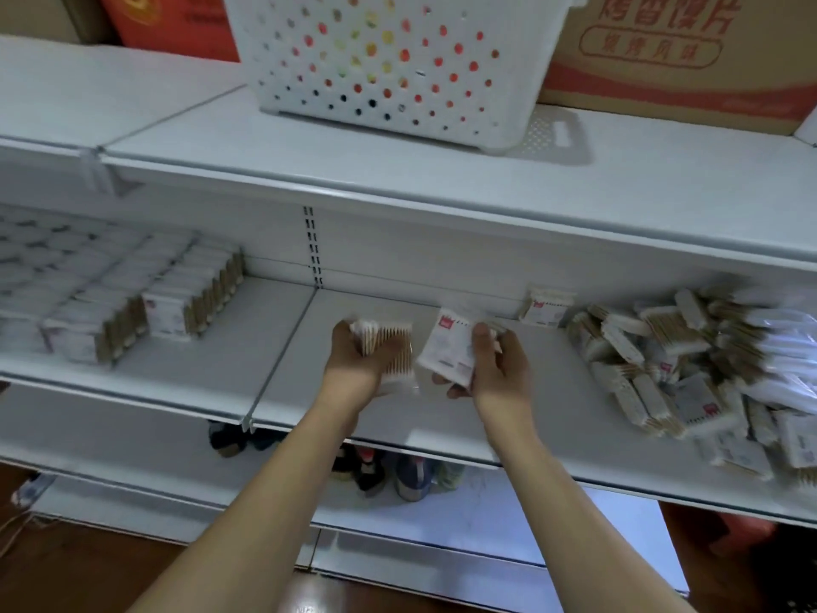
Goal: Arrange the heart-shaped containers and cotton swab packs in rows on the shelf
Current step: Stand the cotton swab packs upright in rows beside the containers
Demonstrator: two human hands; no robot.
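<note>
Both my hands hover over the middle white shelf (353,418). My left hand (353,360) grips a cotton swab pack (391,347) with its wooden sticks showing. My right hand (495,365) holds another cotton swab pack (446,347), label side up with a red mark. Rows of swab packs (146,303) stand upright on the shelf's left section. A loose heap of swab packs (676,356) lies at the right, and one pack (546,309) leans against the back wall. The picture is motion-blurred. No heart-shaped container can be made out.
On the upper shelf stand a white perforated basket (389,68), a cardboard box (681,55) at the right and a red box (168,24) at the left. Bottles (398,471) sit on the lower shelf. A divider rail (283,356) splits the middle shelf.
</note>
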